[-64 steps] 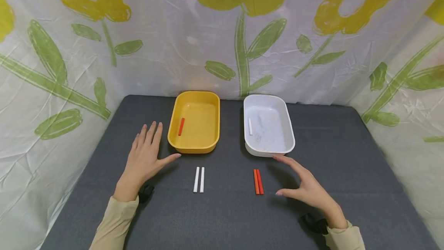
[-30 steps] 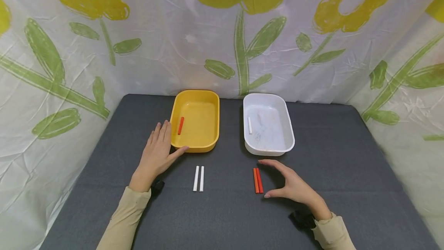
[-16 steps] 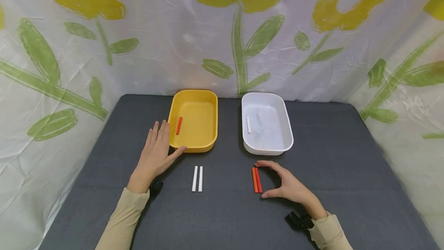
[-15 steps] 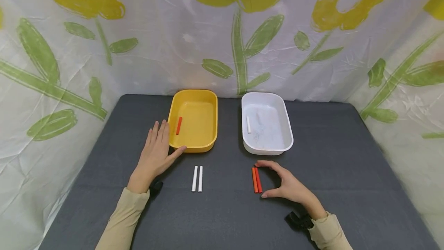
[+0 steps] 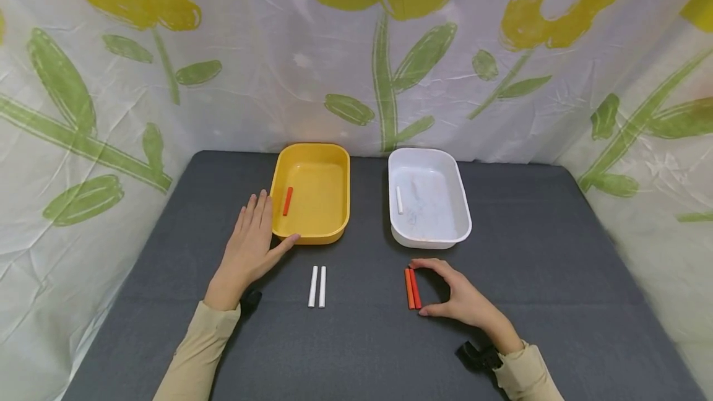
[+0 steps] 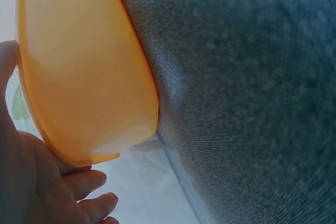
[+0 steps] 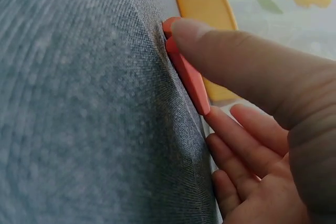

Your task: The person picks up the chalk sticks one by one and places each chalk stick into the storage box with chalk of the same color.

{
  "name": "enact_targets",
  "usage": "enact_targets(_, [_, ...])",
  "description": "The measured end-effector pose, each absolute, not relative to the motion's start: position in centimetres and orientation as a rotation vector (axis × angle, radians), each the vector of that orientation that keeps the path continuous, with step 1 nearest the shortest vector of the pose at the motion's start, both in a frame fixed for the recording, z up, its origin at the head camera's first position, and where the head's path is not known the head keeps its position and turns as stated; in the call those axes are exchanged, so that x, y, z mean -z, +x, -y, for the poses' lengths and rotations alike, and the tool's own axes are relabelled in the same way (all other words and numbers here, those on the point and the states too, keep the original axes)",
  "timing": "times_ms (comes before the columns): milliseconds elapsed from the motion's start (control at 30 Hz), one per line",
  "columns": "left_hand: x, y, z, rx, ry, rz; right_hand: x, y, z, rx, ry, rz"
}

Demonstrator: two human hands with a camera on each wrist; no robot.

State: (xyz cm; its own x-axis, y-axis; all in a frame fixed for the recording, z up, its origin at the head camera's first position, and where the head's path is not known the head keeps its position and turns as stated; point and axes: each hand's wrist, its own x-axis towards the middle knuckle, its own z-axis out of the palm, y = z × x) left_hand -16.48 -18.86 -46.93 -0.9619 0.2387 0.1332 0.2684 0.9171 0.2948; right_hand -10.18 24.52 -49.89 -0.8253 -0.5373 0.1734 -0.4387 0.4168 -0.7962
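In the head view my right hand arches over the right-hand pair of sticks. Thumb and index fingertips sit at the two ends of the red chalk stick, pinching it lengthwise as it lies on the table. An orange-red chalk stick lies close along its left side. My left hand has straight fingers along the left side of the yellow tub, its thumb at the front rim. The left wrist view shows fingers by that rim. A red stick lies inside the tub.
Two white chalk sticks lie side by side in front of the yellow tub. To the right stands a white tub with one white stick inside. A dark cloth covers the table; a flower-printed curtain hangs behind.
My right hand has moved left and its thumb and index finger have come to the ends of the red chalk stick. The left hand has moved right to the yellow tub's side.
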Motion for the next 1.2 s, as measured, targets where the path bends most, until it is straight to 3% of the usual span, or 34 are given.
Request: enact_targets(1200, [47.0, -16.5, 18.8, 0.504, -0.378, 3.004, 48.8, -10.2, -24.5, 1.367, -0.906, -2.609])
